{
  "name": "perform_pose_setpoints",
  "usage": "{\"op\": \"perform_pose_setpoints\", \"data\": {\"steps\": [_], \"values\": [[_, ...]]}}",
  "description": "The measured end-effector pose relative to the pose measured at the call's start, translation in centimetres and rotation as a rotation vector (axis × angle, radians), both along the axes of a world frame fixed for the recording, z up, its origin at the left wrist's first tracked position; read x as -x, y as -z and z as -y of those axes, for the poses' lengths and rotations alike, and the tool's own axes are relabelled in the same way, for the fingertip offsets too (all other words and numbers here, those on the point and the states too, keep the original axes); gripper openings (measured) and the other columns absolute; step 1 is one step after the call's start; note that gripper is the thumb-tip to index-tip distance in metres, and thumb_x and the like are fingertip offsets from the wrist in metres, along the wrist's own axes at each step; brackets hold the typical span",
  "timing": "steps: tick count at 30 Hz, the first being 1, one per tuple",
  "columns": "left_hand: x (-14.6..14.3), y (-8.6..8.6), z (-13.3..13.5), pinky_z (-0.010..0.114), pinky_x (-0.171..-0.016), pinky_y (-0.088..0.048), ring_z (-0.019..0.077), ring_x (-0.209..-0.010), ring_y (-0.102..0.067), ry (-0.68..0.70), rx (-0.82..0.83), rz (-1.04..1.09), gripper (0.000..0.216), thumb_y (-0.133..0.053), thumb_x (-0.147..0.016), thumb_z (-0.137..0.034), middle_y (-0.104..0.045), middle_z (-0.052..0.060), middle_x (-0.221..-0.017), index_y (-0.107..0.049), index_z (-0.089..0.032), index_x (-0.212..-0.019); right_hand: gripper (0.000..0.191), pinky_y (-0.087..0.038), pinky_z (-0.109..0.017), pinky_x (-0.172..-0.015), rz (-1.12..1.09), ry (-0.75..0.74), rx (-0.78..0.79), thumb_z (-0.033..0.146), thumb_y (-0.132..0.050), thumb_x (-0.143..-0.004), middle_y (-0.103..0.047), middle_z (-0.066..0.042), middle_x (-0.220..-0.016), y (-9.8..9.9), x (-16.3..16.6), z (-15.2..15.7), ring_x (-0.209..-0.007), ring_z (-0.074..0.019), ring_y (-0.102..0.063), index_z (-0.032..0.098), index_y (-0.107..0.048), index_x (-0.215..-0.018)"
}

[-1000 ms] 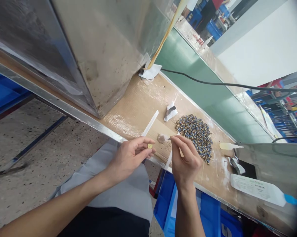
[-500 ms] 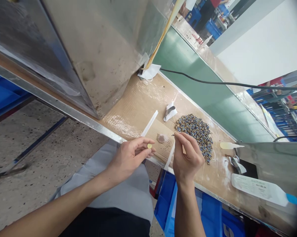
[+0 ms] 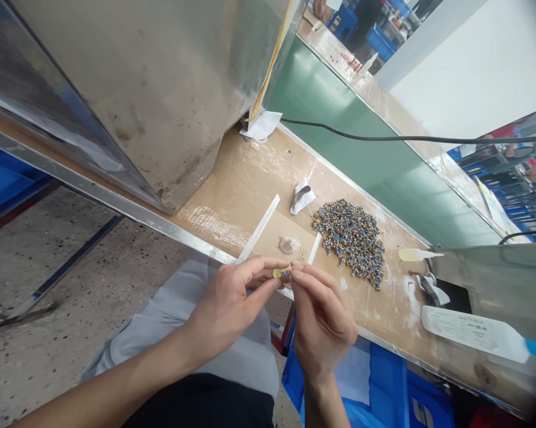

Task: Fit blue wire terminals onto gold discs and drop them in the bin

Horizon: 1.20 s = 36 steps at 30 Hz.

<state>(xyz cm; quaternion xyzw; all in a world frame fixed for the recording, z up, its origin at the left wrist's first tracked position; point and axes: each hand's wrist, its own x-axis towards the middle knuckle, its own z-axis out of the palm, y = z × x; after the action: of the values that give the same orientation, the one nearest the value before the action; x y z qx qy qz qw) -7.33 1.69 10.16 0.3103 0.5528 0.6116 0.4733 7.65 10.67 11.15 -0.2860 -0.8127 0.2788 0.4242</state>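
My left hand [image 3: 234, 303] is closed, with a small round yellow piece [image 3: 277, 273] pinched between thumb and fingers. Against that piece, my right hand [image 3: 322, 315] pinches a tiny blue-and-gold part [image 3: 286, 274]. The two hands nearly meet above the bench's front edge; whether the parts are joined I cannot tell. Just beyond the fingertips, a small round clear dish [image 3: 289, 245] rests on the cardboard-covered bench, with tiny specks beside it. Farther right lies a heap of small blue-and-gold parts [image 3: 350, 241].
Strips of white tape [image 3: 259, 229] cross the bench. Behind the dish sits a crumpled white paper piece [image 3: 302, 196]. On the right are a yellowish dropper bottle [image 3: 414, 255] and a large white bottle [image 3: 473, 333]. A metal cabinet [image 3: 160, 89] stands left; blue bins [image 3: 386, 380] sit below.
My right hand has moved left and down from beside the heap, bringing the small part against the yellow piece. The left hand has shifted slightly right, and the view has tilted a little.
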Motion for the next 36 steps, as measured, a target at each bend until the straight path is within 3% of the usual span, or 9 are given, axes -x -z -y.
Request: {"op": "perform_pose_setpoints", "data": {"steps": [6,16,27,36], "values": [[-0.2,-0.2,0.1,0.031,-0.104,-0.07,0.0222,-0.114,-0.087,0.001,0.032,-0.073,0.033,-0.076,-0.109,-0.03,-0.089,-0.001,-0.13,-0.082,-0.034,-0.141,0.032,-0.071,-0.038,-0.099,-0.005,-0.002,0.021,0.004,-0.079,-0.1,-0.084,-0.004,-0.121,-0.1,-0.3,0.1,-0.111,-0.0223,-0.083,0.028,-0.086,-0.119],[-0.3,-0.7,0.3,0.034,-0.102,-0.071,0.0249,-0.113,-0.087,0.004,0.032,-0.104,0.033,-0.074,-0.11,-0.03,-0.09,0.002,-0.126,-0.081,-0.03,-0.142,0.034,-0.073,-0.04,-0.099,0.005,-0.02,-0.018,0.004,-0.079,-0.1,-0.084,-0.004,-0.122,-0.1,-0.4,0.1,-0.11,-0.0234,-0.084,0.03,-0.086,-0.119],[-0.3,-1.3,0.7,0.035,-0.103,-0.069,0.0254,-0.117,-0.086,0.019,0.031,-0.228,0.034,-0.068,-0.11,-0.027,-0.089,0.001,-0.131,-0.081,-0.032,-0.141,0.045,-0.073,-0.045,-0.1,0.04,-0.092,-0.205,-0.006,-0.076,-0.097,-0.084,-0.006,-0.124,-0.8,-0.9,0.3,-0.113,-0.0255,-0.083,0.026,-0.084,-0.128],[-0.5,-1.9,0.9,0.033,-0.096,-0.069,0.0254,-0.115,-0.087,0.009,0.014,-0.127,0.033,-0.067,-0.106,-0.015,-0.09,0.0,-0.124,-0.085,-0.029,-0.13,0.047,-0.076,-0.052,-0.097,0.052,-0.105,-0.323,-0.004,-0.078,-0.095,-0.084,-0.008,-0.126,-0.2,-1.3,1.3,-0.117,-0.0324,-0.083,0.024,-0.083,-0.133]]}}
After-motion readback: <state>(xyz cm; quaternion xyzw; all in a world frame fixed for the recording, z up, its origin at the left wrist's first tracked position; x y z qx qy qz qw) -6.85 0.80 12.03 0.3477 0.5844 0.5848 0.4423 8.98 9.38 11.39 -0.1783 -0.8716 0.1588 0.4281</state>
